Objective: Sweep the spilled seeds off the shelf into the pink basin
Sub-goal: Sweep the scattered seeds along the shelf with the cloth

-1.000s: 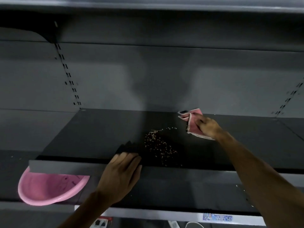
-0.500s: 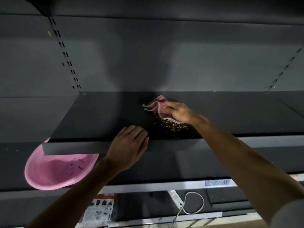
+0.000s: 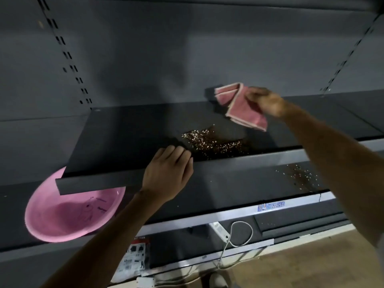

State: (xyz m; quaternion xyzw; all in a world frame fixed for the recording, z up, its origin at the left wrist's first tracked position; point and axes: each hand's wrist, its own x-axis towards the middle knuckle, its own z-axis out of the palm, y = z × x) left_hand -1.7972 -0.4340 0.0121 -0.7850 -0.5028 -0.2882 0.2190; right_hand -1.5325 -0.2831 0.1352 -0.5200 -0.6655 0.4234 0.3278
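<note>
A patch of small pale seeds [image 3: 214, 143] lies on the dark shelf [image 3: 124, 138], close to its front edge. My left hand [image 3: 168, 173] rests flat on that front lip just left of the seeds, fingers together, holding nothing. My right hand [image 3: 268, 101] is raised above the back of the shelf and grips a folded pink cloth [image 3: 242, 106], which hangs clear of the seeds. The pink basin [image 3: 62, 217] sits on the lower shelf at the left, partly under the upper shelf's left corner. More seeds [image 3: 297, 175] are scattered on the lower shelf at the right.
A grey back panel with slotted uprights [image 3: 68, 57] stands behind the shelf. Below are a blue price tag [image 3: 271, 206], a white power strip with its cable [image 3: 220, 231], a printed package [image 3: 135, 258] and the wooden floor [image 3: 311, 262].
My right hand has lifted the cloth off the seeds and pulled it back to the right. The seeds now lie nearer the front edge. My left hand stays on the lip.
</note>
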